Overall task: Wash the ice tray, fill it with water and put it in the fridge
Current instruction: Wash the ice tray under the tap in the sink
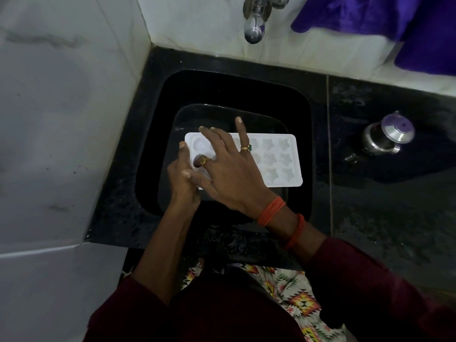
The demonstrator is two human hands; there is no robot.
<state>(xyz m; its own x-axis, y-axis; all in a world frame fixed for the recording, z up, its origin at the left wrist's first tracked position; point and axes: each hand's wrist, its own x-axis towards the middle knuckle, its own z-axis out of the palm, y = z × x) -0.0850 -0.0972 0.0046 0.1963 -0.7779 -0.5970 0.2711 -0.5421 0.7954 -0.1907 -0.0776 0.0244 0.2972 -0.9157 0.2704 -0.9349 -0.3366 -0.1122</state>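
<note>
Clamps tray by one end in left grip, over sink; presses it with right grip, splayed, holding nothing. Could tip into sink under that push on a one-ended hold.

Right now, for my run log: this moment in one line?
ice tray over sink | left hand grips its end | right hand touches cavities

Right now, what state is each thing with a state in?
tray: cavities up, over the sink.
tap: no water seen running.
pot: lid on, upright on the counter.
left hand: grips the tray's left end.
right hand: fingers spread, touching the tray.
</note>
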